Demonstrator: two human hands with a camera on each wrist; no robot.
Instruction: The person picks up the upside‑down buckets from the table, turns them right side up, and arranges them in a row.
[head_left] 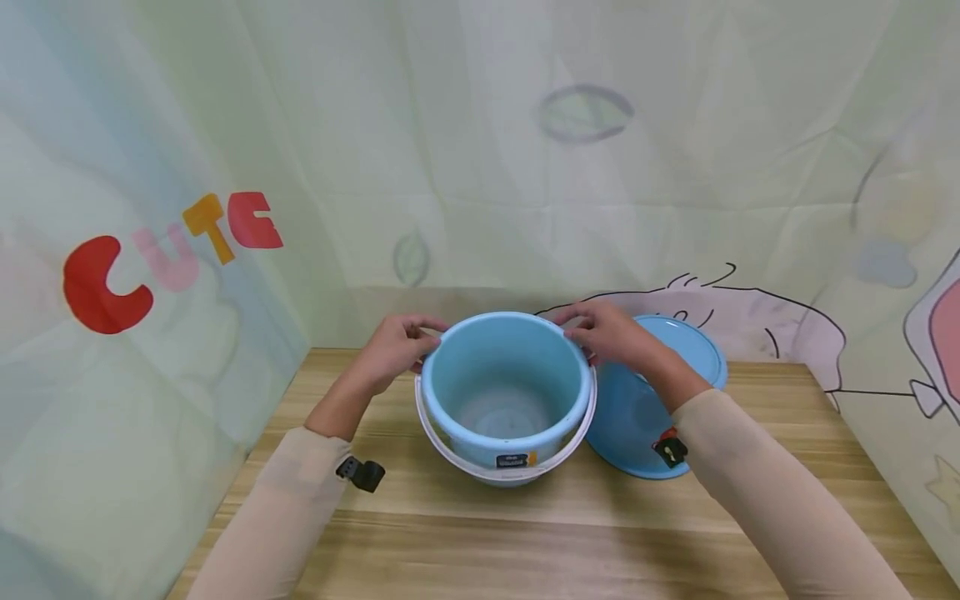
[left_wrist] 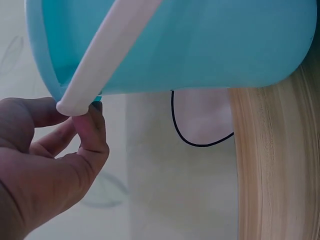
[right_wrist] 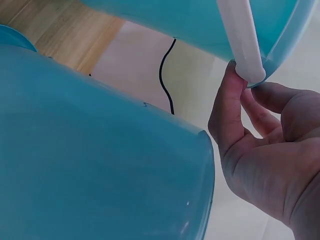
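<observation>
A light blue plastic bucket [head_left: 502, 375] faces the head camera with its round mouth up, nothing visible inside. Its white handle [head_left: 501, 475] hangs down across the front, below the rim and over a small dark label [head_left: 516, 459]. On the left, my left hand [head_left: 397, 350] pinches the rim; in the left wrist view its thumb and fingers meet at the handle's end [left_wrist: 75, 107]. My right hand [head_left: 600, 333] grips the opposite side the same way, thumb and fingertips around the other handle end [right_wrist: 250, 74].
Close on the right, partly behind my right forearm, stands a darker, translucent blue round plastic vessel [head_left: 630, 425]. Both are on a wood-grain table [head_left: 465, 550]. A printed cloth backdrop [head_left: 480, 167] rises right behind the table and along both sides.
</observation>
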